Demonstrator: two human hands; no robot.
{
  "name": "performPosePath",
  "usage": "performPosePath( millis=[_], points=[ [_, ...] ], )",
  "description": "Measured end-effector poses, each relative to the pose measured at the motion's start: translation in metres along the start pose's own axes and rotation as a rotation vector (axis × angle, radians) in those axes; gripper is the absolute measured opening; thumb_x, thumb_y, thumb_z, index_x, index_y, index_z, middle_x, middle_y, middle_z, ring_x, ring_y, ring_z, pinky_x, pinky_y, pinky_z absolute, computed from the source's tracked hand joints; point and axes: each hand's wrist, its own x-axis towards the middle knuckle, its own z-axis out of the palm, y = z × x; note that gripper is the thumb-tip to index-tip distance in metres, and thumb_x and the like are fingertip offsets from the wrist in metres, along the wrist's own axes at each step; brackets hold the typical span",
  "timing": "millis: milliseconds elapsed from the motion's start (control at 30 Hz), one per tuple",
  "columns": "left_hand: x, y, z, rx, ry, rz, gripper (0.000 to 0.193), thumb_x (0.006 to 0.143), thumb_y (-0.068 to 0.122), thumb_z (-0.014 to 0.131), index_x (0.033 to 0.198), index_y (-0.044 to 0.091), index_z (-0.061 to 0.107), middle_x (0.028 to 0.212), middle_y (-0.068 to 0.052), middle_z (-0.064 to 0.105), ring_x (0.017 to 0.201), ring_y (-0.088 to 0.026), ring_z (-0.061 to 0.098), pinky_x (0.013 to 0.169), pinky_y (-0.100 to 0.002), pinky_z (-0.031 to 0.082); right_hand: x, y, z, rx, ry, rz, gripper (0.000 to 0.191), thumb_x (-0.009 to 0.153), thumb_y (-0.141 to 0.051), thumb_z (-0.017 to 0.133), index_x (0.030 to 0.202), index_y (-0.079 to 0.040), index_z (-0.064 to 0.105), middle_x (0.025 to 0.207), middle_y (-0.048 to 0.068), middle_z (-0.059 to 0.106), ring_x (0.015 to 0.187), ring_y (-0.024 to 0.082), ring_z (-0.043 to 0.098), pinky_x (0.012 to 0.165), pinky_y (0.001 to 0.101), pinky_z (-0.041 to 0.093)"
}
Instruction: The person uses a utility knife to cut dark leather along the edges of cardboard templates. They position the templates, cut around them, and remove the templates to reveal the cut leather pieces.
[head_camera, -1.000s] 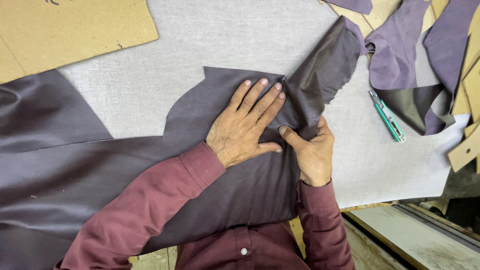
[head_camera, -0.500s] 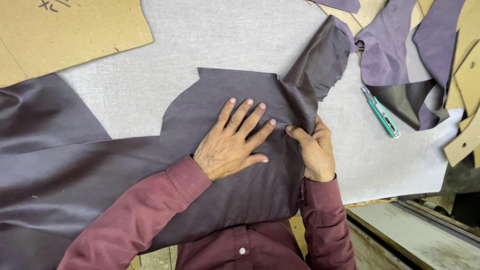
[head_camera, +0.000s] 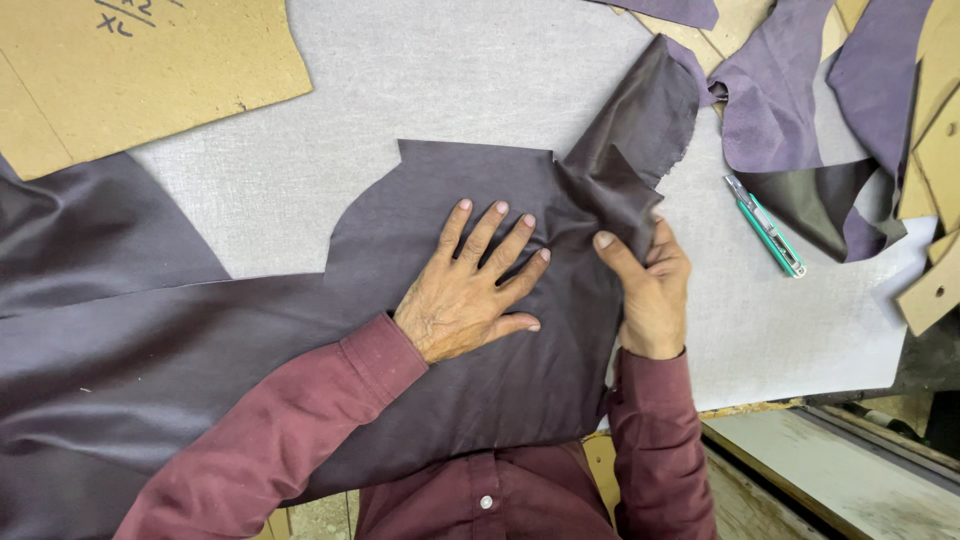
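Two hands work the dark purple leather hide (head_camera: 300, 370) on the grey table (head_camera: 450, 80): left hand (head_camera: 470, 290) lies flat, fingers spread; right hand (head_camera: 650, 290) pinches its folded flap, which extends up-right.

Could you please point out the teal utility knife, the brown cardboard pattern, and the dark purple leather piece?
Teal utility knife (head_camera: 766, 227), head view, mid-handle.
Brown cardboard pattern (head_camera: 150, 70), head view, flat middle.
Dark purple leather piece (head_camera: 440, 180), head view, upper cut panel.

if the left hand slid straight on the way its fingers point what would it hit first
The left hand lies flat on the dark purple leather piece, fingers pointing up and right. It would probably first meet the raised fold of leather pinched by the right hand.
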Motion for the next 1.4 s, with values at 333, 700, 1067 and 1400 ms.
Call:
performPosePath(
  millis=[333,700,1067,1400],
  points=[
    [0.057,0.036,0.008,-0.033,-0.053,-0.083,0.114,0.083,0.088,0.042,0.160,0.005,0.032,0.165,-0.024,0.023,0.154,-0.041,0.016,0.127,-0.053,0.010,0.082,-0.025,-0.029,0.317,-0.183,-0.085,0.049,0.096,0.009,0.073,0.142,0.006,0.054,0.118,0.009,0.069,0.101,0.013,0.067,0.099,0.0260,0.055],
    [0.155,0.009,0.012,0.046,-0.228,0.089,0.101,0.094,0.086,0.030,0.154,0.005,0.034,0.161,-0.015,0.037,0.153,-0.035,0.018,0.126,-0.051,0.003,0.044,-0.069,-0.044,-0.114,-0.008,-0.785,0.025,0.111,0.006,0.057,0.135,0.000,0.051,0.130,0.022,0.070,0.114,0.027,0.074,0.102,0.0393,0.064],
    [0.222,-0.041,0.016,0.040,0.172,0.039,0.066,0.106,0.051,0.051,0.162,0.021,0.031,0.169,-0.008,0.021,0.156,-0.034,0.016,0.123,-0.067,0.002,-0.049,0.016,0.021,-1.280,-0.466,-0.831,0.080,0.091,-0.050,0.070,0.149,0.001,0.048,0.155,0.020,0.045,0.146,0.042,0.036,0.120,0.0586,0.025],
    [0.069,-0.012,-0.010,-0.080,0.075,0.009,0.083,0.102,0.056,0.052,0.160,0.001,0.029,0.167,-0.018,0.026,0.156,-0.034,0.022,0.129,-0.052,0.016,0.065,0.006,-0.018,-1.398,-0.096,-0.766,0.086,0.104,-0.054,0.061,0.163,0.002,0.033,0.169,0.023,0.031,0.158,0.043,0.022,0.127,0.0602,0.016]
  ],
)
